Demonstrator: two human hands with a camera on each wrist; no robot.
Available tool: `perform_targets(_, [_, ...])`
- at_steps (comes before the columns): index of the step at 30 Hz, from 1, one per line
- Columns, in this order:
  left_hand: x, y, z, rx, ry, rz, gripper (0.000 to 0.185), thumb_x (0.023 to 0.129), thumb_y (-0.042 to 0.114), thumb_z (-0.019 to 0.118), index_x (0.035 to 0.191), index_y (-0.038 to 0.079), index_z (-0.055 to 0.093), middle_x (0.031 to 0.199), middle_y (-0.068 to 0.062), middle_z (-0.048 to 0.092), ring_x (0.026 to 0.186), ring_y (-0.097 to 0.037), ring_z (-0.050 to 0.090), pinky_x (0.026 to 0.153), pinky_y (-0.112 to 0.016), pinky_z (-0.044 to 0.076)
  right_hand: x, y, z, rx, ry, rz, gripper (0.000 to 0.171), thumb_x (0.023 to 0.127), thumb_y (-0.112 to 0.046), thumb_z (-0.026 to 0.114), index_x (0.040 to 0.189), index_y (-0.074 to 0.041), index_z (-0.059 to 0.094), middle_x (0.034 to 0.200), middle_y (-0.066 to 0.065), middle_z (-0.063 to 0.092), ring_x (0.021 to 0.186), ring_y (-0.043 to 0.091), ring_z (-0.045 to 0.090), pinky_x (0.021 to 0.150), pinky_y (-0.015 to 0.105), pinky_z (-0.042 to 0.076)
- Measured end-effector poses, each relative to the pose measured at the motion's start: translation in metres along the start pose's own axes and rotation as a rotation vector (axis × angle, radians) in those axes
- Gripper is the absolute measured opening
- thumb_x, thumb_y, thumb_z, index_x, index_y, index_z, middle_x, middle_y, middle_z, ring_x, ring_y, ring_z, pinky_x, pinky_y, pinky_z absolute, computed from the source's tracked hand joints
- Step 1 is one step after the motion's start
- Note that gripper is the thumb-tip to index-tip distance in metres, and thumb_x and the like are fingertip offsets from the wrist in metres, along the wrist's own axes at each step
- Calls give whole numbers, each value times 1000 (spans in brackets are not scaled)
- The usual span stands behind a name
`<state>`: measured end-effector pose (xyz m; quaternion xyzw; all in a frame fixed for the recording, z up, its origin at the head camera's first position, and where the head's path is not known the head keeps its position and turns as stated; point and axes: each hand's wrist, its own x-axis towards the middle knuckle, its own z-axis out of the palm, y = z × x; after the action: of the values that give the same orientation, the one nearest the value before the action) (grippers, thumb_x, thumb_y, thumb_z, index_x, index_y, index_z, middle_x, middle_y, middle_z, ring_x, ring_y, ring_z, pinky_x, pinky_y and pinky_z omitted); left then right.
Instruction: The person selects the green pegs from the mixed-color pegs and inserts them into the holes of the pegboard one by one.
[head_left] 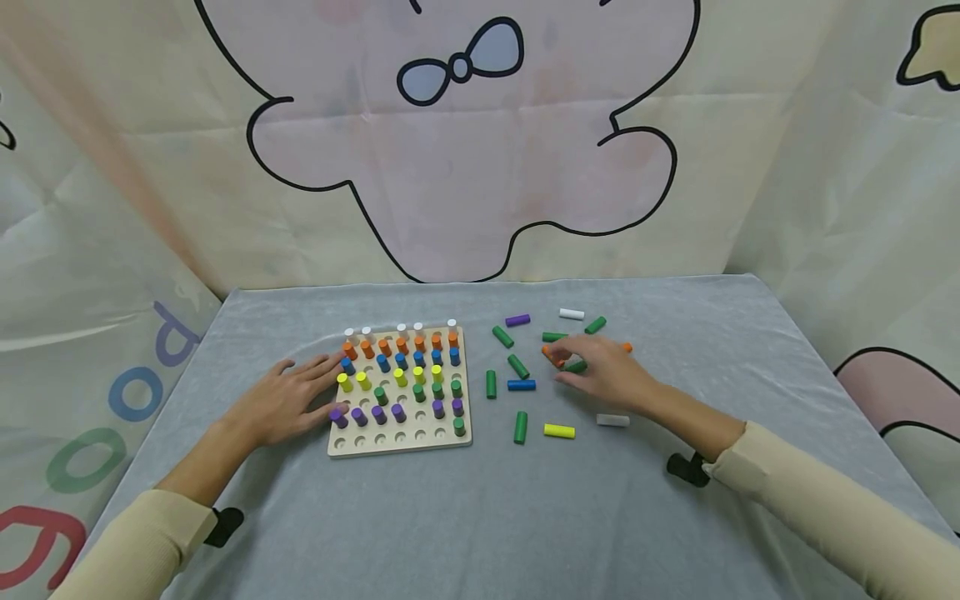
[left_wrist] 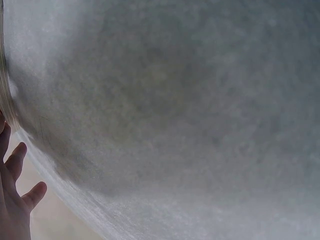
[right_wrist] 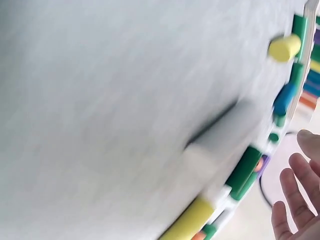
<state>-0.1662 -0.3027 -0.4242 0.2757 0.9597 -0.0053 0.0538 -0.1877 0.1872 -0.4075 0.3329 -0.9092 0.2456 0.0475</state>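
- A pale, flat board (head_left: 408,425) with round holes (head_left: 400,437) lay on the table (head_left: 480,517).
- Standing up in rows were white pegs (head_left: 401,329) by its far edge, then orange pegs (head_left: 402,345), blue pegs (head_left: 401,362), yellow pegs (head_left: 400,378), green pegs (head_left: 437,391) and purple pegs (head_left: 398,413).
- A loose orange peg (head_left: 552,357) lay past its right edge, near a loose green peg (head_left: 576,367), both partly hidden.

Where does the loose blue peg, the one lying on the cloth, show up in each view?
Head: the loose blue peg lies right of the pegboard, just below and right of picture centre.
Left wrist: not in it.
Right wrist: near the right edge, above mid-height.
Shared landmark: the grey cloth, in all three views.
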Motion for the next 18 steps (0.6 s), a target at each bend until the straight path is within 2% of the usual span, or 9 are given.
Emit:
perform_targets(3, [0, -1, 1, 2, 2, -1, 75, 99, 57, 48, 152, 4, 39, 156, -19, 37, 140, -41, 39, 104, -70, 31, -4, 12, -4, 5, -5, 57, 37, 83, -12, 82, 116, -7, 68, 104, 2, 73, 97, 22, 67, 84, 46, 52])
perform_targets(9, [0, -1, 1, -6, 4, 0, 75, 99, 57, 49, 152, 4, 39, 157, -18, 36, 141, -41, 38, 104, -70, 31, -7, 31, -7, 120, -68, 141, 40, 83, -2, 78, 121, -4, 65, 107, 3, 73, 98, 22, 66, 86, 48, 52])
perform_targets(18, [0, -1, -1, -14, -7, 0, 74, 99, 55, 50, 152, 3, 39, 156, -20, 36, 141, -42, 37, 104, -72, 30, -7, 43, -5, 195, -121, 200, 37, 85, 5, 73, 120, -2, 65, 109, 6, 72, 99, 23, 65, 85, 46, 54])
